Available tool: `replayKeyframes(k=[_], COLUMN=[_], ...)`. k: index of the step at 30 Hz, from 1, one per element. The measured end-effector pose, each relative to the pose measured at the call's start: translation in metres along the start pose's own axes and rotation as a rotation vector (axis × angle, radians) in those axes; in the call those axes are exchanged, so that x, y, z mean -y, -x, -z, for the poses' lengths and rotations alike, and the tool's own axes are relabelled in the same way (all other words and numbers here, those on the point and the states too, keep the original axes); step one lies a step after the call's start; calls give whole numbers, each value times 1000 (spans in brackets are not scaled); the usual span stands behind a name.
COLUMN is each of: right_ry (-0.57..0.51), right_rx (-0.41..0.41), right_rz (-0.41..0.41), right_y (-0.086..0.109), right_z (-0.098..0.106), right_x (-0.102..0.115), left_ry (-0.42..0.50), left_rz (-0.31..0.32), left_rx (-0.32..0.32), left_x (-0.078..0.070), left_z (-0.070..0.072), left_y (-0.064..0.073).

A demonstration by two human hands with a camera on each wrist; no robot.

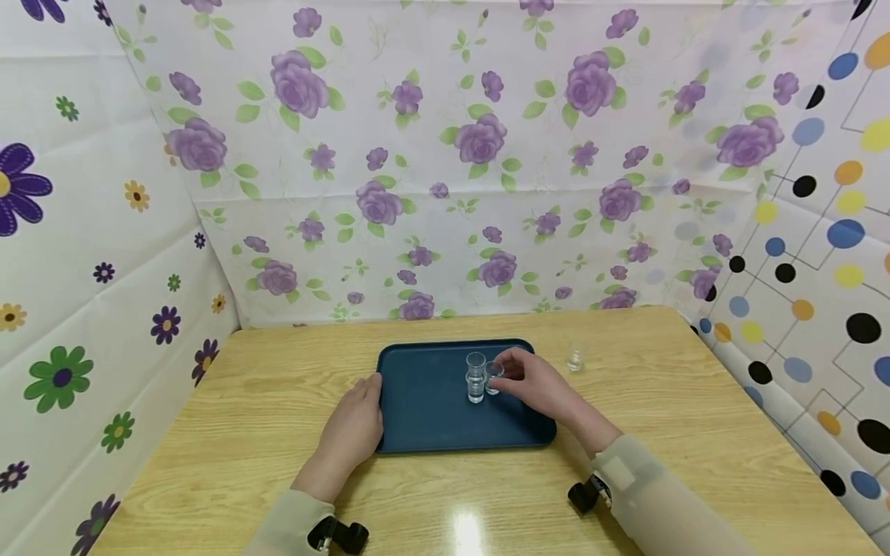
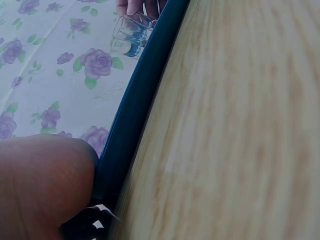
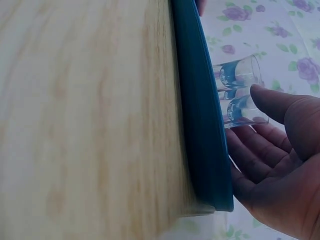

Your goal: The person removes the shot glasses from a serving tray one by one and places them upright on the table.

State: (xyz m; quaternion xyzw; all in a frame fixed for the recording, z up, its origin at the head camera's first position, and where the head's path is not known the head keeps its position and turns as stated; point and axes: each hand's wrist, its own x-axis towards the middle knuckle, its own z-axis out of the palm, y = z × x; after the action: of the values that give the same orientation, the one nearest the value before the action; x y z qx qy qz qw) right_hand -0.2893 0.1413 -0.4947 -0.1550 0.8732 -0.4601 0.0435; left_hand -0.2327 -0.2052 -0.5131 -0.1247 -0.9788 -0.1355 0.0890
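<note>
A dark blue tray [image 1: 431,417] lies on the table. My left hand [image 1: 354,421] holds its left edge, the fingers partly hidden along the rim. Over the tray's right half my right hand [image 1: 538,382] pinches a small clear shot glass [image 1: 493,380] between thumb and fingers; in the right wrist view the thumb [image 3: 272,100] lies at the glass's rim. Just left of it, clear shot glasses [image 1: 476,390] stand on the tray, seemingly one behind another. They overlap, so their exact number is hard to tell. The held glass is upright, close beside them.
Another clear shot glass [image 1: 575,359] stands on the wooden table [image 1: 278,371], right of the tray and beyond my right hand. Flowered cloth [image 1: 445,154] hangs behind the table, with patterned cloth on both sides.
</note>
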Motion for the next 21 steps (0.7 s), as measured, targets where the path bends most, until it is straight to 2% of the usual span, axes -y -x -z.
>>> replayKeyframes(k=[21], right_ry=[3], right_rx=[-86], right_rz=[-25], right_y=[8], right_z=[2], right_x=[-2], left_ry=[0], left_rz=[-15], left_rx=[-7], left_x=[-1], left_z=[4], left_y=[0])
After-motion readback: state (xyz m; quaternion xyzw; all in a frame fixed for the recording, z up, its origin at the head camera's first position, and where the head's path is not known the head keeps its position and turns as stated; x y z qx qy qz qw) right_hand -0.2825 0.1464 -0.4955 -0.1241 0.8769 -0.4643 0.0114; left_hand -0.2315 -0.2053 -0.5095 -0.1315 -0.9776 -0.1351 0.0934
